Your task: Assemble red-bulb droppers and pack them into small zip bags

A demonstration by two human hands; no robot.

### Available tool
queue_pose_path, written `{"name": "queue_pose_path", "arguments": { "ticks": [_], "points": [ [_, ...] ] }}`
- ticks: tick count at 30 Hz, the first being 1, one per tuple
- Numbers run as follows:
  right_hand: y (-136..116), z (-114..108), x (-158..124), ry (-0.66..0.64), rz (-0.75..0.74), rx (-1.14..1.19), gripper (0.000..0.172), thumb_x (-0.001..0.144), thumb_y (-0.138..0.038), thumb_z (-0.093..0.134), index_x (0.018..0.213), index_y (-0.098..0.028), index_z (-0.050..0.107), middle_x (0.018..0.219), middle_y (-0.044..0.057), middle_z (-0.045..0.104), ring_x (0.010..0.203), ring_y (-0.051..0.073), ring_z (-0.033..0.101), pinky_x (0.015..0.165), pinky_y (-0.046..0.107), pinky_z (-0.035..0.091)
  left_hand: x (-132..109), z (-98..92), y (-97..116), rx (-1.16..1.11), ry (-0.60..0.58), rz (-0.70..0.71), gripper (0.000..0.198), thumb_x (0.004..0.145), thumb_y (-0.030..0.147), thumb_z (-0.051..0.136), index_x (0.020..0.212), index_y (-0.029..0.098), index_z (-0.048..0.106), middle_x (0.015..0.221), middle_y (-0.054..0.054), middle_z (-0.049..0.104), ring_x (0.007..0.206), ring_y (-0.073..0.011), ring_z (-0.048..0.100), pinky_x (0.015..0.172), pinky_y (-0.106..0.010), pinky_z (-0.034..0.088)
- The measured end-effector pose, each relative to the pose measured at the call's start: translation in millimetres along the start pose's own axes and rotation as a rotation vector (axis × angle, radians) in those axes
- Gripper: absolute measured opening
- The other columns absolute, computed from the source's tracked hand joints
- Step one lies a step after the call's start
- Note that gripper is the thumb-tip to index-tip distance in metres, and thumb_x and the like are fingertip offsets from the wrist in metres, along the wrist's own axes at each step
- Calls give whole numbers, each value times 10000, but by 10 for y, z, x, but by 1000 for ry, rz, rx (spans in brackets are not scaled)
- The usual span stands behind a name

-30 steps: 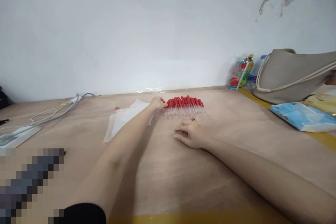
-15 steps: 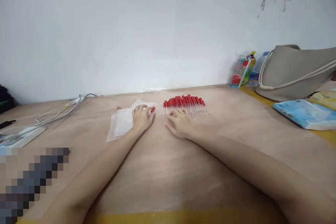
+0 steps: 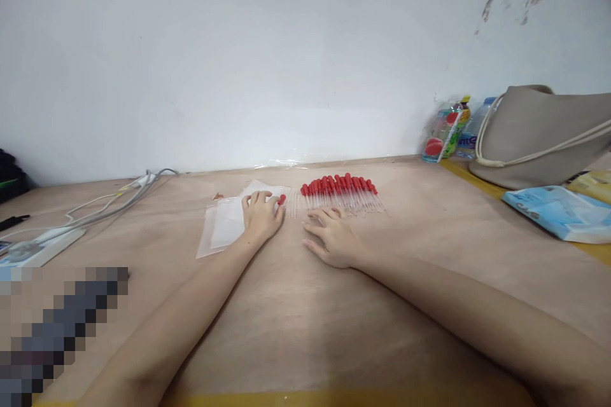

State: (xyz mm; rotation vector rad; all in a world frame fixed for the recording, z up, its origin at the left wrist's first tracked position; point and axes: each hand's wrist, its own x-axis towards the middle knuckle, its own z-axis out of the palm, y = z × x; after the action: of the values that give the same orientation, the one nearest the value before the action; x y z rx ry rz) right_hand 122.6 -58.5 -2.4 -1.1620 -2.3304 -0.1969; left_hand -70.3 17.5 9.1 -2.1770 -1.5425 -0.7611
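Note:
My left hand [image 3: 263, 216] rests at the edge of white sheets and a clear plastic sleeve [image 3: 206, 241]. A red rubber dropper bulb [image 3: 282, 199] shows between its thumb and index finger. Just right of it lie several thin clear tubes [image 3: 294, 205] without bulbs. My right hand [image 3: 333, 238] hovers or rests just in front of a row of droppers [image 3: 341, 187], clear tubes with red bulbs pointing to the wall. Its fingers are apart and I see nothing in them.
At right stand drink bottles [image 3: 443, 133], a grey bag [image 3: 544, 133] and a blue-white packet [image 3: 558, 213]. At left are cables [image 3: 114, 200] and a power strip [image 3: 52, 248]. A white wall [image 3: 214, 63] closes off the back. A blurred-out dark object [image 3: 62, 331] lies front left.
My right hand has drawn back slightly toward me, away from the droppers. My left hand stays by the sheets with the red bulb. The view has shifted slightly.

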Motion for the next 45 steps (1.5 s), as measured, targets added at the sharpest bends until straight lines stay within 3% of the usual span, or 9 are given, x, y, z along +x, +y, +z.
{"name": "queue_pose_path", "arguments": {
  "ticks": [5, 9, 14, 18, 22, 24, 32, 37, 45],
  "points": [
    [13, -39, -31, -86, 56, -45, 495, 836, -511, 385, 1197, -194, 505, 1286, 142, 413, 1173, 285, 307, 930, 501, 183, 257, -18, -22, 50, -142, -64, 300, 821, 340, 410, 905, 200, 662, 1049, -111, 602, 1033, -294, 467, 881, -452, 243],
    [24, -66, -48, -83, 12, 1, 416, 852, -461, 390, 1126, -198, 560, 1208, 110, 506, 1135, 248, 369, 928, 464, 205, 466, 88, -26, 71, -286, -47, 276, 801, 283, 416, 877, 186, 663, 937, -131, 649, 953, -306, 534, 835, -442, 276],
    [53, -226, -332, -8, -44, 104, 240, 842, -334, 452, 916, -212, 644, 972, 44, 634, 974, 180, 498, 930, 397, 233, 563, 204, -16, 55, -333, -40, 187, 744, 250, 496, 786, 174, 661, 813, -115, 671, 856, -289, 583, 833, -423, 295],
    [115, -308, -521, 73, 46, 112, 198, 827, -286, 470, 799, -194, 643, 824, 49, 648, 835, 174, 536, 841, 367, 305, 566, 129, 30, 2, -282, -58, 248, 756, 206, 479, 949, 176, 632, 874, -100, 667, 904, -274, 572, 851, -405, 314],
    [146, -296, -500, 112, 120, 92, 238, 789, -360, 532, 899, -168, 617, 914, 78, 621, 879, 200, 518, 790, 354, 342, 370, -98, 106, -109, -165, -43, 350, 837, 221, 384, 1155, 182, 524, 1033, -78, 607, 943, -204, 552, 835, -316, 376],
    [147, -264, -444, 74, 86, 106, 329, 774, -404, 553, 1009, -180, 605, 986, 83, 600, 925, 208, 505, 810, 360, 346, 159, -196, 148, -376, -110, -18, 314, 844, 242, 389, 1088, 183, 578, 979, -74, 595, 840, -170, 576, 778, -279, 421],
    [165, -150, -362, 4, -34, 240, 174, 833, -284, 511, 850, -235, 677, 893, 39, 636, 890, 176, 514, 823, 356, 369, -500, -230, 336, -1127, -324, -280, 206, 726, 325, 586, 840, 169, 514, 816, -45, 640, 743, -148, 625, 692, -268, 479],
    [181, -208, -436, 90, 88, 324, 118, 822, -201, 488, 785, -187, 599, 812, 41, 620, 808, 164, 544, 756, 322, 424, -507, -212, 348, -1077, -306, -246, 247, 665, 330, 663, 709, 174, 477, 685, 1, 596, 671, -137, 608, 634, -252, 482],
    [229, -117, -452, 191, 221, 463, 223, 852, -239, 409, 1023, -203, 549, 909, 54, 636, 830, 171, 595, 728, 323, 480, -527, -309, 387, -801, -246, 44, 192, 801, 317, 523, 926, 219, 630, 901, -44, 625, 837, -166, 583, 762, -301, 466]
  ]
}}
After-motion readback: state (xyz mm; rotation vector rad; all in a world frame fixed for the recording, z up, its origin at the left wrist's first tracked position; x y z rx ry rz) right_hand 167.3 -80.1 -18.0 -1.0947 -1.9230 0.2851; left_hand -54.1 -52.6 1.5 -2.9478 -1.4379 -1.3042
